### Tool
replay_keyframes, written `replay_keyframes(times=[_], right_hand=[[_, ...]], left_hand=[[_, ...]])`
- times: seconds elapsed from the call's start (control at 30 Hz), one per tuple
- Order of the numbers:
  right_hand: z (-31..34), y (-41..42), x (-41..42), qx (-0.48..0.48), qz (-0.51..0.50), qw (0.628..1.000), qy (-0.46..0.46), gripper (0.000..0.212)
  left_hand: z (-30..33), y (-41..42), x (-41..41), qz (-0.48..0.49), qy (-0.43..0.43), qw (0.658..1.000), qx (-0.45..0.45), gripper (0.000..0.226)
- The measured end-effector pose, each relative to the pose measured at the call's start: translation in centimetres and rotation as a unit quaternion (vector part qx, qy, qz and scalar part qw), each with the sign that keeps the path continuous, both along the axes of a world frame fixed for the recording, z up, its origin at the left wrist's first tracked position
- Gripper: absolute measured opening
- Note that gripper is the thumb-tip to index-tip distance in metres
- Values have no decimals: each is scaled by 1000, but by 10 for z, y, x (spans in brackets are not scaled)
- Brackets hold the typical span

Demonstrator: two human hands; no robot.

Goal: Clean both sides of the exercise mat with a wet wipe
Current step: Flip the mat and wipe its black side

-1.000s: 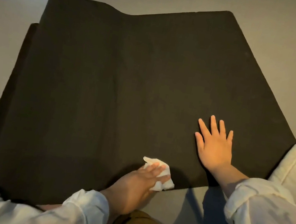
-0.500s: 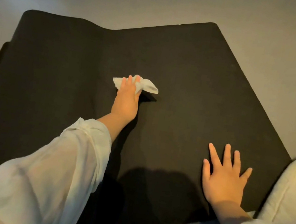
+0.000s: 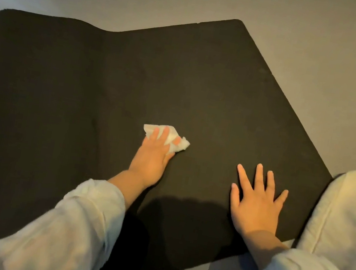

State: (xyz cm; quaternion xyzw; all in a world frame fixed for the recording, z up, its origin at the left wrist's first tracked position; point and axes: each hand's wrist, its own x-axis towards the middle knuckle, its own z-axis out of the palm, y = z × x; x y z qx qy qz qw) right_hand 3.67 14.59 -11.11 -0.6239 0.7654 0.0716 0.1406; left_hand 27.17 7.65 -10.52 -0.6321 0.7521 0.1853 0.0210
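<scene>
Since half a second ago, the left hand (image 3: 153, 157) has drawn the white wet wipe (image 3: 172, 139) back toward the person, nearer the middle of the black exercise mat (image 3: 203, 87). Seen from the head camera, its straight fingers press the crumpled wipe flat against the mat. The right hand (image 3: 256, 199) lies open, fingers spread, steadying the mat's near edge on the floor (image 3: 327, 41). Wiping of the upper side looks underway; the underside probably remains.
</scene>
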Motion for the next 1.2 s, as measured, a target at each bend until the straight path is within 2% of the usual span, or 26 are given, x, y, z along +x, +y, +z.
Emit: replay_keyframes(times=[0.17,0.27,0.37,0.47,0.53,0.57,0.63,0.77,0.8,0.87,0.93,1.03,1.13,1.2], right_hand=[[-1,2,-1,0,13,1000,11,51],[2,5,1,12,13,1000,-8,50],[12,16,18,-7,39,996,-78,49],[18,40,48,-47,132,975,-173,49],[18,55,67,-22,194,960,-203,61],[14,61,75,-6,235,954,-184,65],[7,70,86,17,299,947,-118,64],[1,71,85,9,371,927,-55,47],[-3,70,82,-13,390,918,-68,41],[-3,68,79,4,404,902,-153,54],[0,61,73,26,410,901,-141,60],[13,42,51,60,341,927,-143,51],[18,18,2,-8,131,971,-200,48],[14,5,-35,-75,-14,986,-147,44]], left_hand=[[-6,84,-22,-146,-16,989,-31,42],[-13,121,-17,-179,-30,983,17,44],[-5,142,-13,-191,28,980,47,49],[8,146,-9,-124,155,978,71,62],[23,148,-3,2,278,959,53,57],[28,149,2,55,311,948,38,51],[30,151,13,102,281,954,2,48],[27,154,22,77,114,990,29,63],[27,154,21,67,82,993,44,70],[27,152,15,51,23,995,81,86],[27,147,7,39,-22,992,116,100],[26,140,-2,39,-61,984,163,119],[26,134,-4,52,-84,976,195,126],[26,131,-5,47,-98,973,204,126]])
